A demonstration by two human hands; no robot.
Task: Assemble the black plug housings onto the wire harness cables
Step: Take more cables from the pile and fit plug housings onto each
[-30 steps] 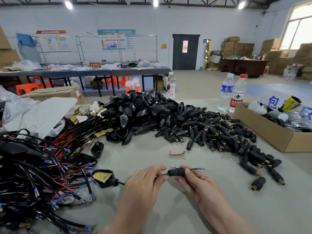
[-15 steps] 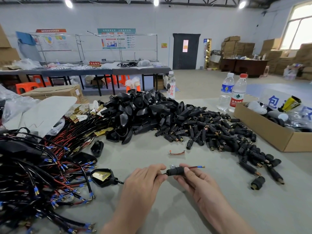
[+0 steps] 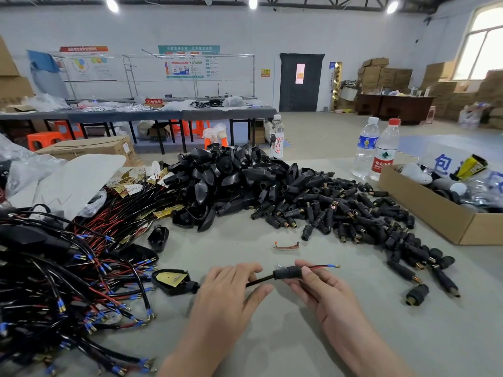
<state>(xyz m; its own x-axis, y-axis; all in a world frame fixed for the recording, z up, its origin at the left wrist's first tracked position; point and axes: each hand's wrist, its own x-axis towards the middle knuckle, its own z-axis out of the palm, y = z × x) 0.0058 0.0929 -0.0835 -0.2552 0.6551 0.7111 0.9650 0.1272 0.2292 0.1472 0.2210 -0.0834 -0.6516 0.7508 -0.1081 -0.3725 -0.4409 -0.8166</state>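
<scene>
The right hand (image 3: pixel 321 293) has a small black plug housing (image 3: pixel 285 274) pinched between thumb and fingertips. It's at the near middle of the grey table (image 3: pixel 280 344). The left hand (image 3: pixel 231 291) is pinching the black cable (image 3: pixel 258 281) just left of where it goes into the housing. Out the housing's right end poke thin red and black wires (image 3: pixel 318 266) with a blue crimp tip on the end. Left of the left hand there's a flat black base with a brass plate (image 3: pixel 171 278) lying on the table. The cable seems to head that way, but the hand hides that stretch.

A little copper-coloured strip (image 3: pixel 287 244) lies just beyond the hands. The whole left side is a tangle of harness cables (image 3: pixel 68 281), black and red with blue tips. At the far middle sits a heap of bigger black shells (image 3: pixel 231 180). To its right, small cylindrical plugs (image 3: pixel 353 213) trail down toward the near right, with one fat plug (image 3: pixel 415 295) off by itself. There's a cardboard box (image 3: pixel 435 216) at the right edge, and two water bottles (image 3: pixel 385 153) stand just beyond its left corner.
</scene>
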